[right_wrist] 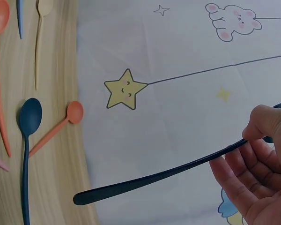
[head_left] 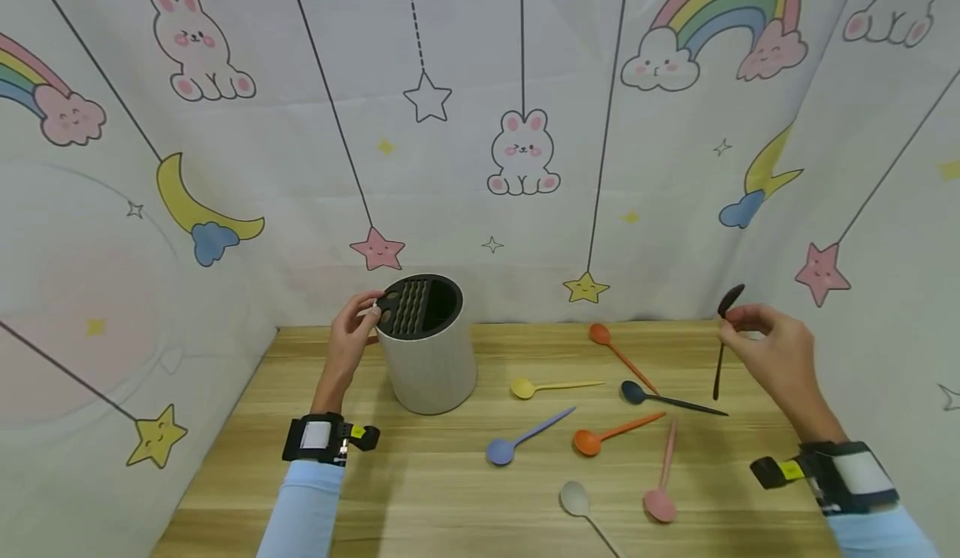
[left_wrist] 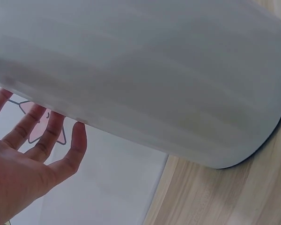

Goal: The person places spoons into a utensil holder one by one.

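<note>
A light-grey utensil holder [head_left: 431, 374] with a black slotted top [head_left: 412, 312] stands upright at the back of the table. My left hand [head_left: 350, 337] holds it at the left rim, thumb on the top and fingers [left_wrist: 51, 133] against its side wall. Out to the right, my right hand [head_left: 776, 358] pinches a dark blue spoon [right_wrist: 154, 176] near its bowl, in the air above the table's back right. The spoon's bowl points up and its handle hangs down. Below it to the left lies another dark blue spoon [head_left: 633, 392], across the handle end of a red-orange spoon [head_left: 600, 334].
More spoons lie spread on the wooden table [head_left: 427, 491]: yellow [head_left: 522, 388], purple [head_left: 501, 451], orange [head_left: 587, 442], pink [head_left: 660, 505] and grey [head_left: 575, 498]. A white printed cloth [head_left: 465, 208] hangs behind the table and at both sides.
</note>
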Demonstrator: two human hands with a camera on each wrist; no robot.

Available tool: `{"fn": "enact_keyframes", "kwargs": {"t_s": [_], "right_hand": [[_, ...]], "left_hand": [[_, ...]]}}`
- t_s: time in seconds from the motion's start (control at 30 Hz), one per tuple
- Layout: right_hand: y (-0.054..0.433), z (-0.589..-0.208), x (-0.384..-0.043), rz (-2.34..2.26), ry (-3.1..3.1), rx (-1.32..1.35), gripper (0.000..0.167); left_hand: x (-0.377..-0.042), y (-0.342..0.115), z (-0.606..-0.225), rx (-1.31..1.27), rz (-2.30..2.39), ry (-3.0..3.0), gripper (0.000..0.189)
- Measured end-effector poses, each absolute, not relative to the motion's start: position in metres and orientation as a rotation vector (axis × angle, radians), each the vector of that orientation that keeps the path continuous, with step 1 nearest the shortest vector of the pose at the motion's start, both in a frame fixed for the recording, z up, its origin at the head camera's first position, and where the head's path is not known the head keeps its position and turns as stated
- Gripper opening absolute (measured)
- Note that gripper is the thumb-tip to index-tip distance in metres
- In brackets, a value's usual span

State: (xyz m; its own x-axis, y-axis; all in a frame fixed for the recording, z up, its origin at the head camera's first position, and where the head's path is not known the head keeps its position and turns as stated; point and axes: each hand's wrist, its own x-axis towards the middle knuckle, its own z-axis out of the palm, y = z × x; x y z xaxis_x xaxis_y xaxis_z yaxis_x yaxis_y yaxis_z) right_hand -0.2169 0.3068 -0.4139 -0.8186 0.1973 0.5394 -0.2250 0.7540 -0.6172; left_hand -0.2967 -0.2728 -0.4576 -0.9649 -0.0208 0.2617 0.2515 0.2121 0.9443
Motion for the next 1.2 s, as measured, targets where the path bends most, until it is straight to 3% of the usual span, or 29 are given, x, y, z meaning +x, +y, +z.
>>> {"fn": "enact_keyframes", "kwargs": {"t_s": [0.13,0.47,1.2], "right_hand": [[0.294,-0.398,-0.229,0.993,-2.354,0.072,0.018],[0.264,-0.361,-0.26,1.102,-2.352,0.201,0.018],[0.186,-0.326,-0.31,1.332,-2.249,0.465,0.017]], "left_hand": [[-0.29,-0.271,-0.446,-0.228,-1.818,-2.269,0.041],[-0.309,-0.281,-0.474,-0.252,-1.814,-2.257,0.042],[-0.304,-0.278,-0.478,-0.236,-1.815,-2.227,0.039]]}}
